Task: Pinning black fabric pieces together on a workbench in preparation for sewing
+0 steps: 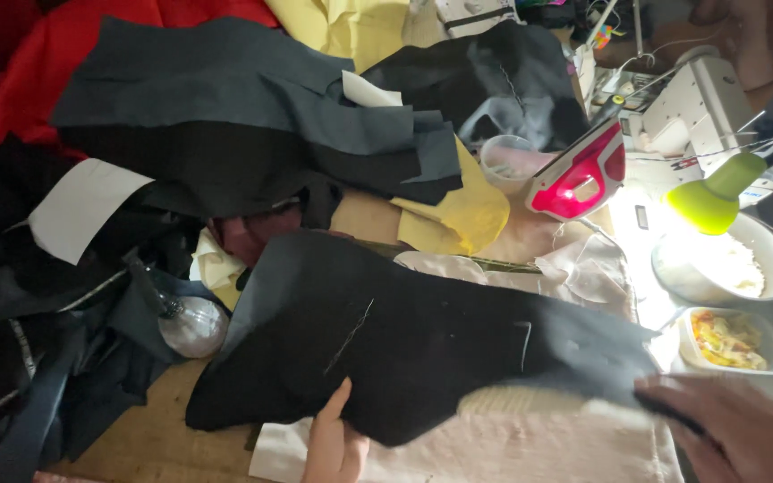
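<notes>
Left hand [335, 443]: thumb raised against the near edge of a black fabric panel [404, 340], gripping it from below. Right hand [731, 429]: blurred, fingers closed on the panel's right end. Panel: matte, curved, chalk-marked, spread across a pale padded cloth [494, 452] over a wooden table [145, 438]. Beyond: pink-and-white steam iron [579, 174], upright; green lamp [713, 201], lit; round bowl [726, 259] and rectangular food tray [731, 340]; heaps of dark grey fabric [234, 98], yellow cloth [458, 215], red cloth [55, 54]; white sewing machine [700, 107].
</notes>
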